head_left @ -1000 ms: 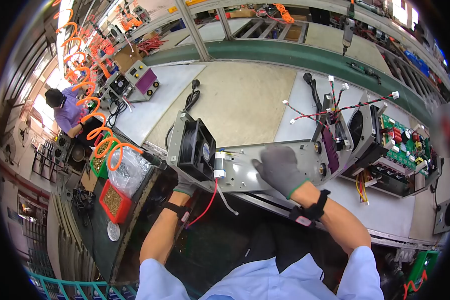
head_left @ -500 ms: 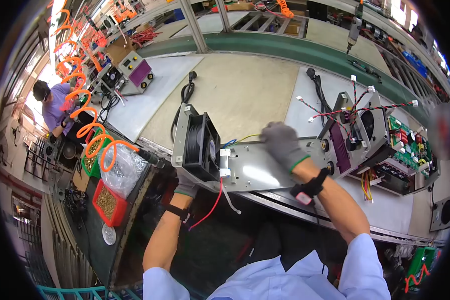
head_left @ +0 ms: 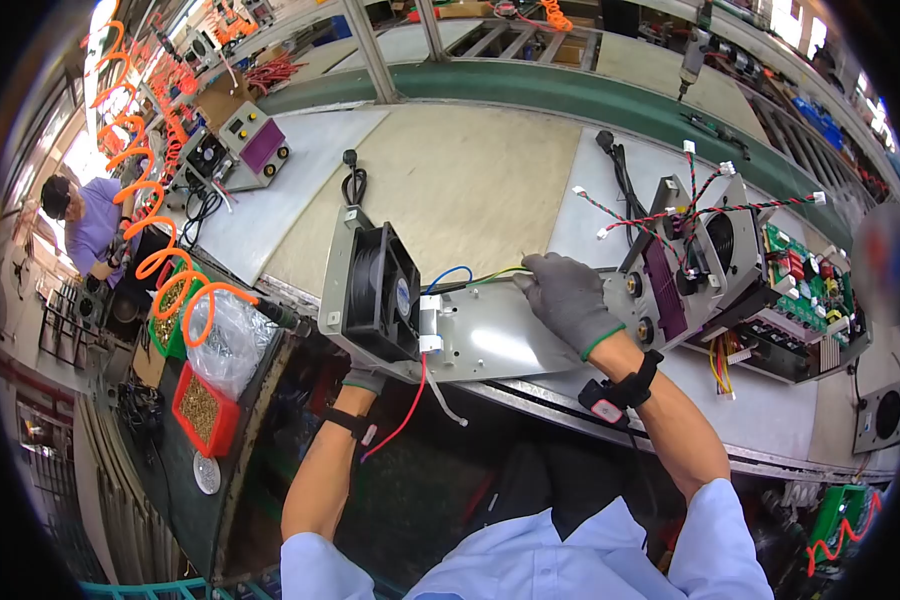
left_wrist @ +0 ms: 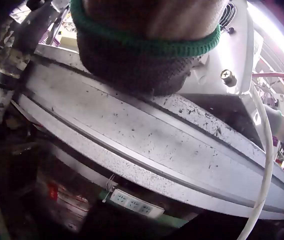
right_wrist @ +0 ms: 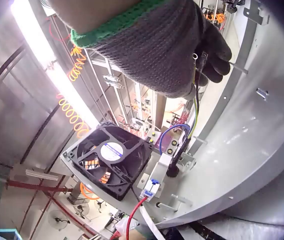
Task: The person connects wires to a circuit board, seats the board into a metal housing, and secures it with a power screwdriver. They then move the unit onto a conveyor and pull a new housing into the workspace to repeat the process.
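Note:
My gloved right hand (head_left: 568, 298) pinches a yellow-green wire (head_left: 495, 276) above the far edge of a grey metal chassis (head_left: 495, 345). In the right wrist view, the wire's ring terminal (right_wrist: 195, 56) shows beside the gloved fingers. A black fan (head_left: 378, 290) stands on the chassis's left end, next to a white terminal block (head_left: 431, 343). Out of that area come a looped blue wire (head_left: 455, 270) and a red wire (head_left: 410, 415). My gloved left hand (head_left: 366, 380) is at the near left corner below the fan, its fingers hidden by the chassis.
To the right stand a purple-fronted panel (head_left: 668, 290) with twisted wires and a green circuit board (head_left: 805, 275). Left are a red bin (head_left: 203, 408) of small fasteners, a plastic bag (head_left: 228, 345) and a coiled orange hose (head_left: 160, 255). Another person (head_left: 92, 220) stands beyond.
My right hand has gone from over the chassis to its far edge and taken hold of the yellow-green wire, which is now drawn out rightward. The left hand stays by the fan end.

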The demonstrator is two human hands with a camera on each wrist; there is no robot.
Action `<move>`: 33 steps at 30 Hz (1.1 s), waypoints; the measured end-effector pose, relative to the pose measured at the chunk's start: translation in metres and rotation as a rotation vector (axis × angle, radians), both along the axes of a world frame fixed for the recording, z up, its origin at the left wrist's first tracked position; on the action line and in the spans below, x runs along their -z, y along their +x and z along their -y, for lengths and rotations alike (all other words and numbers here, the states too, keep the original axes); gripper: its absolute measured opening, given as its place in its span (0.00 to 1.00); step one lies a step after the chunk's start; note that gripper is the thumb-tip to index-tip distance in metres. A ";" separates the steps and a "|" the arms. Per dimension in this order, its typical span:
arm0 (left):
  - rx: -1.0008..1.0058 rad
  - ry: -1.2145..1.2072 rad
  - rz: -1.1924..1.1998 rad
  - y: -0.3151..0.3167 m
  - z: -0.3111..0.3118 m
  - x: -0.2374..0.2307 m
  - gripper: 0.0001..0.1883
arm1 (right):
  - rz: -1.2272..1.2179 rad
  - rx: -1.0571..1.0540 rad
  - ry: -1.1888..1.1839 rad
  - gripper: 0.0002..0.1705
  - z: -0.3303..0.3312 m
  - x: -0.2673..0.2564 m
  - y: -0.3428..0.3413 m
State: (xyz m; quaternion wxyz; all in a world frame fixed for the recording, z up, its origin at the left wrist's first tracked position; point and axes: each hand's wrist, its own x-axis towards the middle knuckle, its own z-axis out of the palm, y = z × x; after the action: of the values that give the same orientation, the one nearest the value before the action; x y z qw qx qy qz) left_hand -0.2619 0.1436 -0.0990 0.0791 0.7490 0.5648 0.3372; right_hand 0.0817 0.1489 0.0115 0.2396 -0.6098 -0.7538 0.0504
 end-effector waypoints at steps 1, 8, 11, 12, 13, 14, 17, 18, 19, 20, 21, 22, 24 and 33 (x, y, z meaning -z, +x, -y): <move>0.000 0.002 0.000 0.000 0.000 0.001 0.21 | -0.010 -0.023 -0.012 0.12 0.001 0.000 -0.002; 0.013 0.020 0.000 0.007 -0.006 0.006 0.22 | 0.220 0.081 0.101 0.09 -0.049 0.008 -0.010; 0.011 0.030 0.001 0.008 -0.010 0.006 0.23 | 0.432 0.050 0.249 0.09 -0.050 0.009 -0.028; 0.009 0.032 0.001 0.008 -0.010 0.006 0.23 | 0.370 -0.040 0.312 0.10 -0.042 0.010 -0.037; 0.007 0.034 0.001 0.008 -0.010 0.007 0.23 | 0.366 -0.085 0.258 0.10 -0.037 0.012 -0.047; 0.004 0.036 0.001 0.008 -0.011 0.007 0.24 | 0.362 -0.129 0.203 0.10 -0.034 0.015 -0.057; 0.007 0.038 -0.001 0.009 -0.011 0.008 0.24 | 0.362 -0.129 0.066 0.09 -0.036 0.016 -0.069; 0.006 0.040 0.000 0.010 -0.012 0.008 0.24 | 0.340 -0.123 0.047 0.09 -0.037 0.015 -0.070; 0.006 0.043 -0.002 0.011 -0.012 0.008 0.25 | 0.318 -0.117 0.030 0.09 -0.040 0.013 -0.072; 0.005 0.045 -0.003 0.011 -0.013 0.008 0.25 | 0.311 -0.127 0.107 0.08 -0.044 0.014 -0.074; 0.004 0.044 -0.002 0.012 -0.013 0.008 0.25 | 0.304 -0.137 0.184 0.08 -0.050 0.014 -0.076; 0.003 0.047 -0.005 0.013 -0.013 0.008 0.25 | 0.295 -0.147 0.261 0.08 -0.056 0.014 -0.079; -0.001 0.048 -0.009 0.011 -0.012 0.007 0.26 | 0.236 -0.161 0.247 0.09 -0.072 0.019 -0.088; -0.054 0.091 0.009 0.005 -0.022 0.014 0.27 | -0.051 -0.364 -0.031 0.13 -0.084 0.059 -0.078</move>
State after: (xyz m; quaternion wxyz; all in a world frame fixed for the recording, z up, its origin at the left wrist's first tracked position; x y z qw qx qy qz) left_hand -0.2573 0.1652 -0.1132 0.0385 0.7349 0.5683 0.3680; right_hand 0.0038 0.2330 -0.0475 0.2359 -0.4656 -0.8445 0.1200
